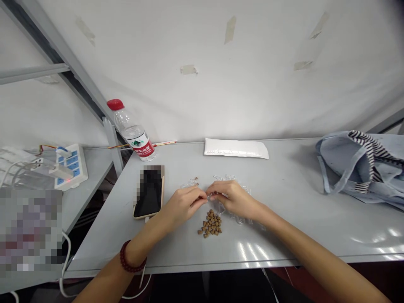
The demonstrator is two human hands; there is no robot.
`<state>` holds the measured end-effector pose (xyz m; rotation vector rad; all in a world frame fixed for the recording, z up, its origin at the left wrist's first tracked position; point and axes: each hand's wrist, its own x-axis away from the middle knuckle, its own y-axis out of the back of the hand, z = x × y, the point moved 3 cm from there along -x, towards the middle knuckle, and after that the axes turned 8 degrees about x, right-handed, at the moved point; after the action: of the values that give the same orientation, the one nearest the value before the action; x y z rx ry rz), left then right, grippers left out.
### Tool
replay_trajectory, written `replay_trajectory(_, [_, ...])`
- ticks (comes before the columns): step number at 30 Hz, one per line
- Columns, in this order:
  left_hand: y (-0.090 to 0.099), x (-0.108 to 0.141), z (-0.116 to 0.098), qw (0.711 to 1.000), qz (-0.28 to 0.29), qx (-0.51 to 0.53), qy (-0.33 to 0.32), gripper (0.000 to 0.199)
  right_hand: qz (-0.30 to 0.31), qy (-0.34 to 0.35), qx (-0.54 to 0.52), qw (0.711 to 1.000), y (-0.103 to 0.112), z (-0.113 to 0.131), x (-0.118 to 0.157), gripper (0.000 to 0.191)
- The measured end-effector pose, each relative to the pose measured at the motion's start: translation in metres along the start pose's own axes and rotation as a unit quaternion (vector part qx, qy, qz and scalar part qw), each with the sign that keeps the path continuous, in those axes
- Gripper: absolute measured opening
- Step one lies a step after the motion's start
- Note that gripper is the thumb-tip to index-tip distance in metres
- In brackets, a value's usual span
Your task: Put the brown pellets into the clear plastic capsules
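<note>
Red beads (132, 256) mark the left hand (182, 206), pinching clear plastic (240, 216) (crinkly stuff) with the right hand (233, 198); a sharp tug could scatter the brown pellets (211, 224) at 6 o'clock.

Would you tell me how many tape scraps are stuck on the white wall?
5 tape scraps: one at upper left, one at upper centre, one below and left of that, two at upper right.

This looks like a plain indoor workroom rather than a home: a grey metal bench (299, 176) stands against a white sheet (202, 84) fixed up with tape, beside a metal shelf frame (72, 80), with a power strip (72, 166) full of plugs, a water bottle (134, 132) and a phone (149, 191) nearby.
</note>
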<state>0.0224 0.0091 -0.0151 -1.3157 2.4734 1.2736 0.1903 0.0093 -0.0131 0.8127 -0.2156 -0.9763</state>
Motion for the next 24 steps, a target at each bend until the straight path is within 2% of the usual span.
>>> replay_trajectory(3, [0.002, -0.001, -0.004, 0.999, -0.005, 0.033, 0.018, 0.005, -0.018, -0.064, -0.123, 0.990, 0.002, -0.001, 0.000, 0.017])
replay_trajectory(6, [0.003, -0.001, -0.007, 0.996, -0.024, 0.072, 0.039, 0.007, -0.022, -0.132, -0.260, 0.956, 0.001, -0.004, 0.000, 0.014])
replay_trajectory(8, [0.002, 0.000, -0.009, 0.994, -0.041, 0.092, 0.041, 0.003, -0.011, -0.144, -0.303, 0.942, -0.001, -0.006, -0.001, 0.013])
replay_trajectory(9, [0.001, 0.001, -0.009, 0.994, -0.047, 0.093, 0.037, 0.008, -0.004, -0.142, -0.316, 0.938, -0.001, -0.006, -0.001, 0.014])
replay_trajectory(11, [-0.001, 0.002, -0.009, 0.997, -0.047, 0.065, 0.013, 0.023, 0.007, -0.136, -0.329, 0.934, -0.002, -0.007, -0.001, 0.015])
replay_trajectory(13, [-0.003, 0.003, -0.009, 0.999, -0.038, -0.002, -0.029, 0.030, 0.017, -0.138, -0.328, 0.935, -0.003, -0.007, -0.001, 0.016])
replay_trajectory(15, [-0.004, 0.003, -0.011, 0.994, -0.033, -0.080, -0.074, 0.031, 0.022, -0.146, -0.318, 0.937, -0.003, -0.007, -0.001, 0.016])
replay_trajectory(18, [-0.004, 0.004, -0.013, 0.982, -0.026, -0.151, -0.106, 0.027, 0.025, -0.149, -0.310, 0.939, -0.002, -0.006, 0.000, 0.016])
replay_trajectory(24, [-0.005, 0.006, -0.016, 0.972, -0.033, -0.185, -0.140, 0.025, 0.036, -0.166, -0.294, 0.941, -0.004, -0.004, 0.000, 0.019])
